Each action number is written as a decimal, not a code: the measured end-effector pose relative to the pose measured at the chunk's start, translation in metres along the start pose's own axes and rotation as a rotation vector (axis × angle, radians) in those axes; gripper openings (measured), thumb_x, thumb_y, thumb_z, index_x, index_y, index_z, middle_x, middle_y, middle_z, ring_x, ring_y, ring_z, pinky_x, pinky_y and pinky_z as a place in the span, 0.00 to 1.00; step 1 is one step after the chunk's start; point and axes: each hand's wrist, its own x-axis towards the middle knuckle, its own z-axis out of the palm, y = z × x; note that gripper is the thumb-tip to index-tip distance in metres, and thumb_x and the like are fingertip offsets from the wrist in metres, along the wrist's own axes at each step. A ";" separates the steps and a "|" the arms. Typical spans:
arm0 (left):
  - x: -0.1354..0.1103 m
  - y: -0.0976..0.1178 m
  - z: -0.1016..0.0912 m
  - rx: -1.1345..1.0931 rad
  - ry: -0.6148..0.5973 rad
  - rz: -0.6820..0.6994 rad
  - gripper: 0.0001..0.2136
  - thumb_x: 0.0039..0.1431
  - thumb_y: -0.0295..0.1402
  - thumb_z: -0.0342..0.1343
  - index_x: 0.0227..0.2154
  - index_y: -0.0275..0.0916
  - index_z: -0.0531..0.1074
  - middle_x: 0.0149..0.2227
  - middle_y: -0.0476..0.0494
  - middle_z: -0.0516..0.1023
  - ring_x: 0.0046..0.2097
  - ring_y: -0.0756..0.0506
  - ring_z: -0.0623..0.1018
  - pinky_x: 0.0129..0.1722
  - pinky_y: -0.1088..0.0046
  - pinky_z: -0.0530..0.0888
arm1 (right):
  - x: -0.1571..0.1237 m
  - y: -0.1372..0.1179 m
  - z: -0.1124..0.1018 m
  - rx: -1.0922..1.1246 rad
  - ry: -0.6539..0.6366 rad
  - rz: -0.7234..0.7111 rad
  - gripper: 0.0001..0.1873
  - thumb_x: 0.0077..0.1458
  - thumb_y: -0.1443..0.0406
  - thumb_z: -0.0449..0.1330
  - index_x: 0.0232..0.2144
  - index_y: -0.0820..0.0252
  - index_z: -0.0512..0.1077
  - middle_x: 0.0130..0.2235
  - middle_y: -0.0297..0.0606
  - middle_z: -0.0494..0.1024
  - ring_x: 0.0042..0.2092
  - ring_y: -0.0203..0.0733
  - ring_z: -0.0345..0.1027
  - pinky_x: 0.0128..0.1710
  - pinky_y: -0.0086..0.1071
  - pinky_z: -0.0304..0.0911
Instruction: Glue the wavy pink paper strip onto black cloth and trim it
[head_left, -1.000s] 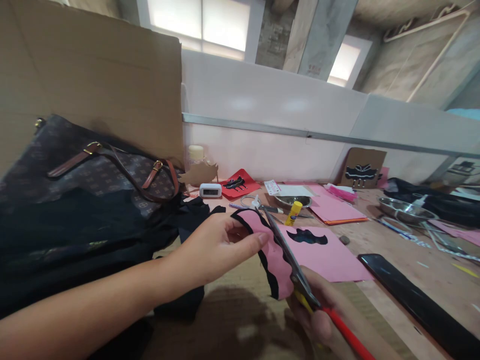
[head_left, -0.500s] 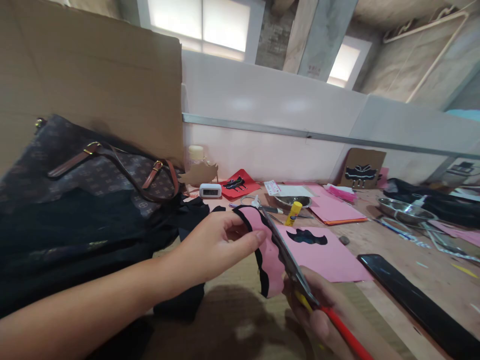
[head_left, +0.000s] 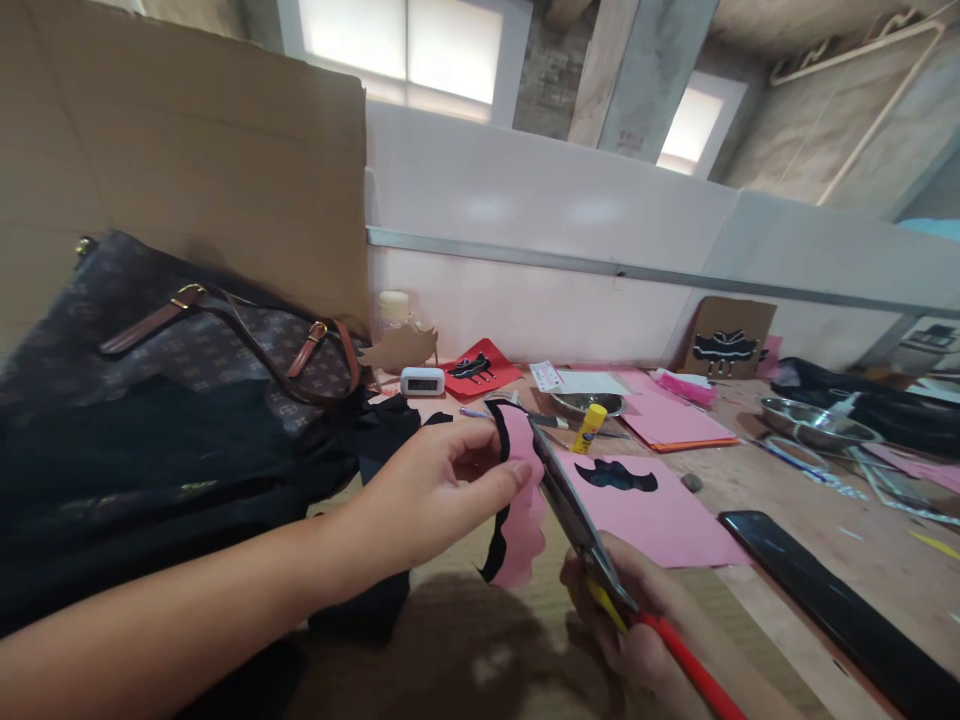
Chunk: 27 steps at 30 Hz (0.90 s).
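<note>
My left hand pinches a pink paper cutout with a wavy black edge, holding it upright above the wooden table. My right hand grips red-and-yellow-handled scissors, whose blades lie against the right side of the cutout. Just behind lies a pink sheet with a black moustache shape on it.
A patterned brown handbag and black cloth fill the left, under a cardboard sheet. Behind are a yellow glue stick, a small white clock, red card, metal bowls, pink papers. A black phone lies right.
The pink cutout has turned in my left hand, now showing edge-on and narrower, with its lower part swung left. The scissors stay against it, blades shifted slightly.
</note>
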 end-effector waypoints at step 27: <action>-0.002 0.001 0.009 -0.092 0.023 0.010 0.09 0.61 0.37 0.57 0.34 0.36 0.74 0.34 0.43 0.77 0.37 0.45 0.75 0.39 0.67 0.74 | -0.003 0.018 0.005 0.070 0.044 -0.041 0.36 0.46 0.32 0.58 0.41 0.54 0.68 0.26 0.30 0.60 0.27 0.37 0.51 0.28 0.34 0.55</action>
